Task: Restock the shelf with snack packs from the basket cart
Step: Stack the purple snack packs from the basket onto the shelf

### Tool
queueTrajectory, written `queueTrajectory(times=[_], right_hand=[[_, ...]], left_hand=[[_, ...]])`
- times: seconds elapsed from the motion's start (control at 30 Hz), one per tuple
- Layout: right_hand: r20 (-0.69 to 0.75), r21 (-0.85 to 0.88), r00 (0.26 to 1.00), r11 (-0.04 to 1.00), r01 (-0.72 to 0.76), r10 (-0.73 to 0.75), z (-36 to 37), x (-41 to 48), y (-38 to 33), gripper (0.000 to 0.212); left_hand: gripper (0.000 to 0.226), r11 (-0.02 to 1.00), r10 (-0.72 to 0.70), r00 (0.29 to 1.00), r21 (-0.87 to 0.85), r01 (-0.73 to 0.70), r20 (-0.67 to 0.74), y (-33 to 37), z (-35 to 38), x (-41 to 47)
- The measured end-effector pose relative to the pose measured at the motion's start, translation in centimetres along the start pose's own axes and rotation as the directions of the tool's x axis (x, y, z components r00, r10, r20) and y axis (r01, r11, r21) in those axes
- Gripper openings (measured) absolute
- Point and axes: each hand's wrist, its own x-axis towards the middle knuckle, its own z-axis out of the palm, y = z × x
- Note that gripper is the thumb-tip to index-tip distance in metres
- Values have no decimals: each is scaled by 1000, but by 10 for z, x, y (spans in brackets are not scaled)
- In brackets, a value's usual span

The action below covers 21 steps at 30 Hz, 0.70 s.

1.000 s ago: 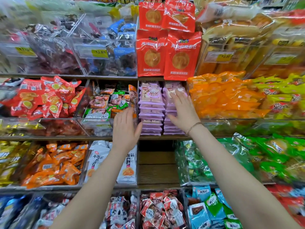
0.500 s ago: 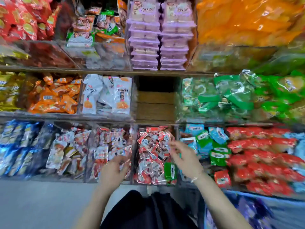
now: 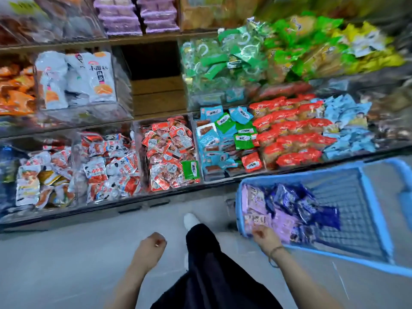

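Observation:
A blue basket cart (image 3: pixel 376 210) stands on the floor at the right, holding purple snack packs (image 3: pixel 283 221) and dark blue packs (image 3: pixel 296 201) in its near-left end. My right hand (image 3: pixel 265 237) reaches over the cart's near rim onto the purple packs, fingers curled. Blur hides whether they grip one. My left hand (image 3: pixel 152 244) hangs over the floor, loosely curled and holding nothing. Stacks of the same purple packs (image 3: pixel 136 16) fill a shelf bin at the top. Below them is a bare wooden shelf slot (image 3: pixel 156 90).
Clear bins of mixed snacks line the shelves: white packs (image 3: pixel 89 79), red-and-white packs (image 3: pixel 169 150), teal and green packs (image 3: pixel 223 139), red packs (image 3: pixel 292 132). My dark trouser leg and white shoe (image 3: pixel 190 219) stand on the grey floor between shelf and cart.
My view has dropped from the purple stacks to the floor and cart. Both hands left the shelf and came down; my right hand has moved right into the basket.

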Motion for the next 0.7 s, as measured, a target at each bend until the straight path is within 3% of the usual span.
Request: queueTrajectory(times=[0.33, 0.5, 0.57, 0.67, 0.7], right_hand=[[-62, 75, 982, 982, -173, 178, -53, -5, 99, 23], [26, 27, 987, 987, -160, 159, -67, 39, 116, 14], [50, 11, 991, 992, -126, 125, -61, 62, 118, 23], [106, 36, 994, 999, -36, 32, -46, 92, 115, 14], [127, 47, 992, 999, -16, 9, -40, 102, 114, 20]], left_hand=[[11, 994, 68, 990, -98, -55, 125, 67, 102, -40], [47, 985, 133, 978, 87, -149, 162, 94, 161, -24], [56, 965, 165, 975, 181, -191, 153, 103, 188, -15], [70, 933, 184, 969, 282, -225, 167, 117, 224, 1], [73, 919, 194, 966, 314, -241, 173, 121, 236, 6]])
